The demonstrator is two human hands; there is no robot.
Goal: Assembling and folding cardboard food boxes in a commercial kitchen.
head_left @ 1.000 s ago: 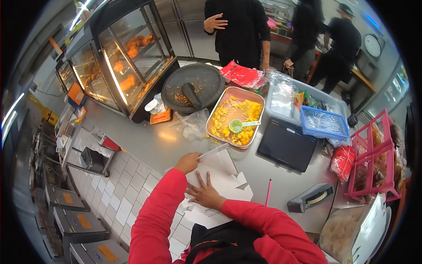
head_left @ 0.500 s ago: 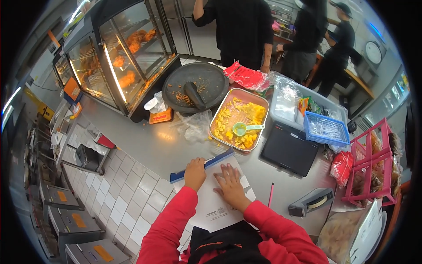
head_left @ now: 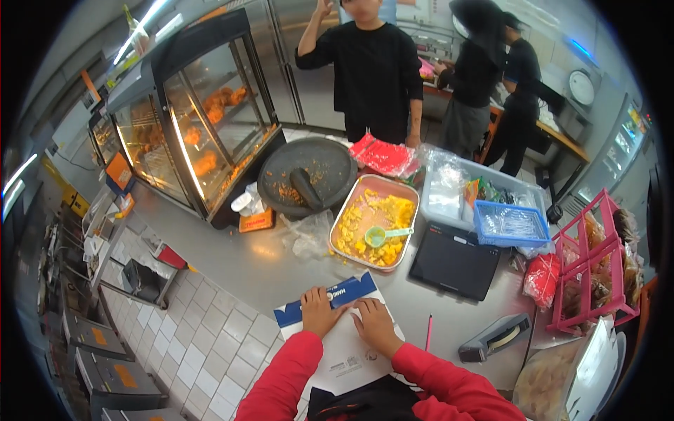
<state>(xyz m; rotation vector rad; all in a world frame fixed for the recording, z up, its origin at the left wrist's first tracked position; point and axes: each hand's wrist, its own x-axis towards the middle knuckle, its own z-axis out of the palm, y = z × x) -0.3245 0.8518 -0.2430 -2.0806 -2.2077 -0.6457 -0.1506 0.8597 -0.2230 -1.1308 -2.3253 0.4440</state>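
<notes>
A flat cardboard box blank [head_left: 347, 354], white with a blue end panel [head_left: 354, 289], lies at the near edge of the steel counter in front of me. My left hand [head_left: 321, 313] grips the panel near its fold, fingers bent over the blue and thumb pointing right. Beside it my right hand [head_left: 377, 327] is closed on the same fold, its fingers together and curled over the blue edge. The two thumbs nearly meet at the crease. What lies under my fingers is hidden. Small dark print marks the blank's white face near my right wrist.
Beyond the blank stand a tray of yellow food [head_left: 358, 258] with a green scoop [head_left: 375, 236], and a stone mortar [head_left: 277, 168] with its pestle. Rightward are a black device [head_left: 455, 261], tape dispenser [head_left: 495, 337] and pink pen [head_left: 430, 332]. A person [head_left: 375, 77] stands across the counter.
The blue panel shows wider now. My right hand has gone from spread flat on the white face to bent at the fold, and my left hand has shifted along the panel. The view has tilted up.
</notes>
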